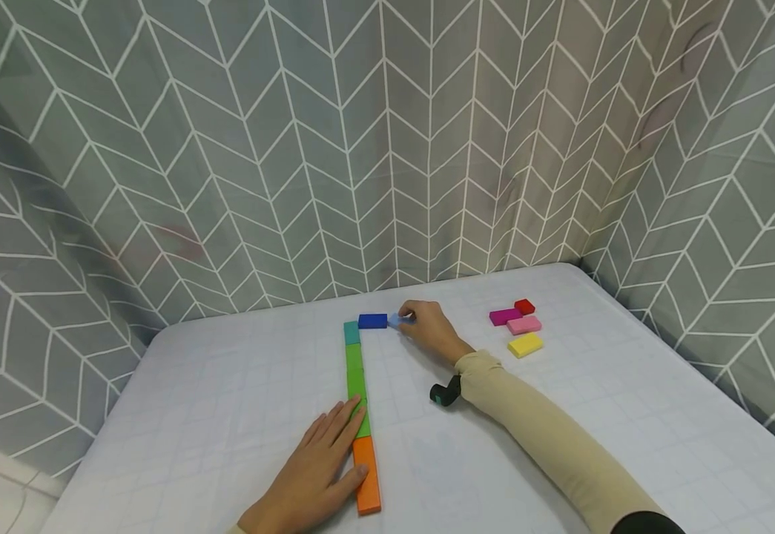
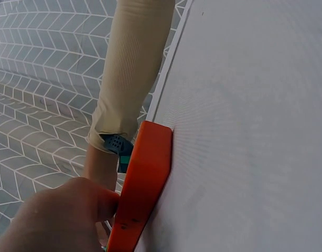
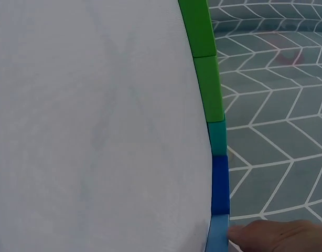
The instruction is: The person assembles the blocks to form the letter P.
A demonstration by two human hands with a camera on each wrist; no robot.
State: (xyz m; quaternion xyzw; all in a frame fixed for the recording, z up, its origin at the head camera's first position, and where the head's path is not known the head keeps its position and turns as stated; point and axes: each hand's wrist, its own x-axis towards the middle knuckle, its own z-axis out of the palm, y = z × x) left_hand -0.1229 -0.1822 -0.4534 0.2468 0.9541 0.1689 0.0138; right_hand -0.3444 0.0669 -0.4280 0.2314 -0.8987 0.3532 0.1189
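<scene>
Right hand (image 1: pixel 427 326) pinches light blue block (image 1: pixel 397 320) beside dark blue block (image 1: pixel 372 321), near counter's far edge; left hand (image 1: pixel 317 475) flat, steadies orange block (image 1: pixel 367 475).

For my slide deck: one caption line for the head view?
Right hand sets a light blue block beside the dark blue block; left hand rests on the block row.
</scene>
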